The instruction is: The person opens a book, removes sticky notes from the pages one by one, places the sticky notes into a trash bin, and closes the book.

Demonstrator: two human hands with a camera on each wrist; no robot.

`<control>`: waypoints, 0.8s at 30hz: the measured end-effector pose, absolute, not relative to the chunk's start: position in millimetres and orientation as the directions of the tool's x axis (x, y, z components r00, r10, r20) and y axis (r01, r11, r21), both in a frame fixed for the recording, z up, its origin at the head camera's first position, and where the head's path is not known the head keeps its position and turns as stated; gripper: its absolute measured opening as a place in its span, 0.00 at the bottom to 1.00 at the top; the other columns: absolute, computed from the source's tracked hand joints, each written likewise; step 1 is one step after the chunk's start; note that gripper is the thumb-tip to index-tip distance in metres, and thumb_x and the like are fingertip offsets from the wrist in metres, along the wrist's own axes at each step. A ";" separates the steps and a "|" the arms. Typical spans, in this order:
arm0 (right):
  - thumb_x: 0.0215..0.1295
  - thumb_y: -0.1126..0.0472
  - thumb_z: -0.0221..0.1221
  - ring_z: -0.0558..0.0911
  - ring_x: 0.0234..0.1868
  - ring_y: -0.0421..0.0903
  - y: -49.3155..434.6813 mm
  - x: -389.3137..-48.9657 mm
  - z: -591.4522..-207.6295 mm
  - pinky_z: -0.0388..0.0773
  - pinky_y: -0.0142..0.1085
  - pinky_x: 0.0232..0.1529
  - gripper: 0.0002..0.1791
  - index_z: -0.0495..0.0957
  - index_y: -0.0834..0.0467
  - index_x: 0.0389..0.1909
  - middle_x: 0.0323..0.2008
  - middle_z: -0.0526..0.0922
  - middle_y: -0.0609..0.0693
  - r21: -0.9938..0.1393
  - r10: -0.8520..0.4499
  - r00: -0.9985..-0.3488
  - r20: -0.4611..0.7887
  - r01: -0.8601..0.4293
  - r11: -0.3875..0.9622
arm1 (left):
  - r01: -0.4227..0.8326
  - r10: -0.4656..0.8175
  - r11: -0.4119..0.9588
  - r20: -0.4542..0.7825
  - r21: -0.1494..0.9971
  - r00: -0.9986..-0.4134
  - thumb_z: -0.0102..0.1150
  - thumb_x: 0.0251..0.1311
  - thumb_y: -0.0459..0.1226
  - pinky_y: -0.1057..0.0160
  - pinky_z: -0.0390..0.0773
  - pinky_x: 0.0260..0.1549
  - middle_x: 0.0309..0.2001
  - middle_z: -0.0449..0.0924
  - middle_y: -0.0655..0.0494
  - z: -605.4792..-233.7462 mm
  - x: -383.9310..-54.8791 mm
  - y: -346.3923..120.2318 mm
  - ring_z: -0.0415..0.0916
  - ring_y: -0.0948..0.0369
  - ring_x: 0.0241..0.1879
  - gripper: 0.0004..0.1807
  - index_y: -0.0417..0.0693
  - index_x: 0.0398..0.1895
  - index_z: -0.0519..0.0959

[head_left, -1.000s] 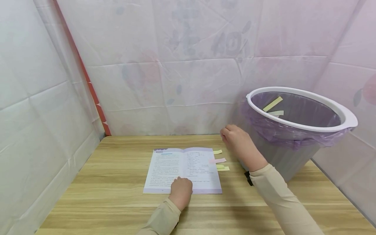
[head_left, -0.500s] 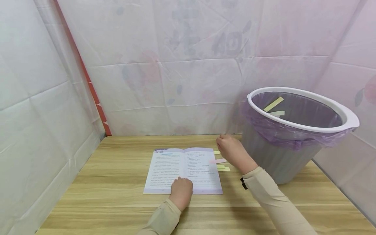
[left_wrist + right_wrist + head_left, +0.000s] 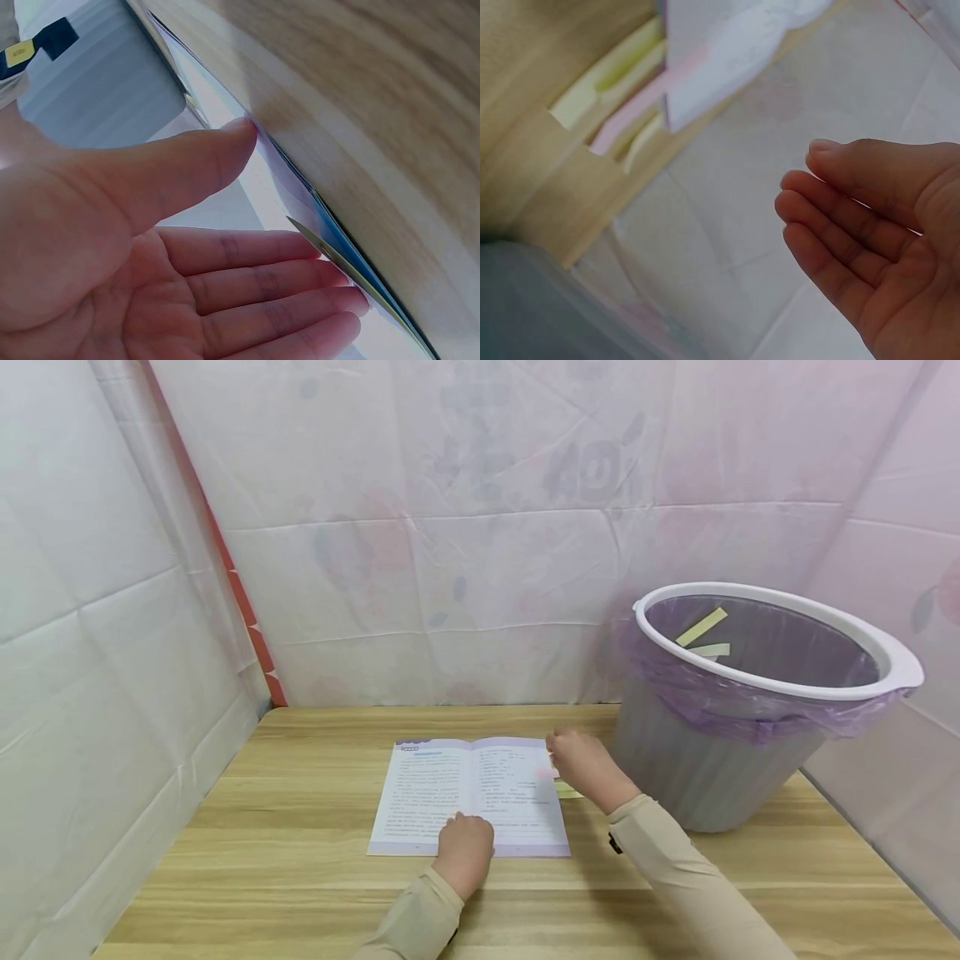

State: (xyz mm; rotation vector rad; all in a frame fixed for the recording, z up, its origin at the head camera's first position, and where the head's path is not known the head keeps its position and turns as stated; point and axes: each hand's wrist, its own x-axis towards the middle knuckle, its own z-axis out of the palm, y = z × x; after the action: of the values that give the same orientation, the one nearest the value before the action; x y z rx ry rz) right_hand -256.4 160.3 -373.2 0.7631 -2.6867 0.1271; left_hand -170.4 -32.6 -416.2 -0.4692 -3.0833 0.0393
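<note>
An open printed book [image 3: 510, 810] with purple page borders lies flat on the wooden table. My left hand [image 3: 465, 852] rests at its lower edge by the spine; in the left wrist view the fingers are straight and the thumb touches the page edge. Beside the book's upper right edge is my right hand [image 3: 588, 767], fingers slightly bent, with nothing between them in the right wrist view. Paper strips stick out from that edge: a pink strip [image 3: 630, 116], a pale yellow strip [image 3: 641, 142] and yellow-green ones [image 3: 604, 75]. My right hand partly hides them in the head view.
A grey bin [image 3: 690, 760] with a white rim and purple liner stands at the right, near the right forearm. Inside it show a yellow strip [image 3: 701, 627] and a pale strip [image 3: 711, 650]. Patterned white sheets [image 3: 450, 568] enclose the table [image 3: 247, 860].
My right hand has moved left and down, away from the bin, to the strips at the book's right edge. The left hand stays in place on the book.
</note>
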 end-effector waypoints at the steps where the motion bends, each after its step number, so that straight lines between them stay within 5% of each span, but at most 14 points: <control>1: 0.51 0.76 0.64 0.75 0.19 0.44 160.5 -257.4 -375.6 0.73 0.34 0.18 0.07 0.76 0.63 0.22 0.21 0.75 0.51 0.012 -0.494 -0.798 0.345 -0.522 0.853 | 0.295 0.296 0.955 0.018 -0.029 -0.955 0.67 0.55 0.43 0.55 0.80 0.48 0.43 0.84 0.43 -416.6 -170.4 -32.6 0.81 0.48 0.49 0.17 0.38 0.39 0.84; 11: 0.53 0.75 0.63 0.80 0.26 0.47 165.3 -267.6 -392.1 0.79 0.36 0.26 0.04 0.82 0.66 0.31 0.27 0.80 0.55 -0.033 -0.442 -0.869 0.223 -0.460 0.887 | 0.300 0.301 0.953 0.010 -0.032 -0.954 0.67 0.55 0.44 0.56 0.78 0.51 0.45 0.84 0.44 -417.5 -171.2 -31.8 0.80 0.49 0.50 0.17 0.38 0.39 0.84; 24: 0.51 0.74 0.67 0.78 0.27 0.46 171.8 -274.9 -413.8 0.73 0.35 0.23 0.04 0.81 0.67 0.28 0.26 0.78 0.55 -0.034 -0.467 -0.860 0.205 -0.483 0.875 | 0.290 0.290 0.956 0.000 -0.034 -0.957 0.66 0.56 0.44 0.55 0.79 0.50 0.45 0.84 0.43 -418.5 -172.5 -31.9 0.80 0.49 0.50 0.17 0.38 0.40 0.84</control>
State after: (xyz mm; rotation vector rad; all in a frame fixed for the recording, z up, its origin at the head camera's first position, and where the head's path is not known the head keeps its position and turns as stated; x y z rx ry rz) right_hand -274.9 171.8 -413.8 0.7312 -2.8558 0.1250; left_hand -172.5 -31.9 -418.5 -0.4605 -3.1025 0.0533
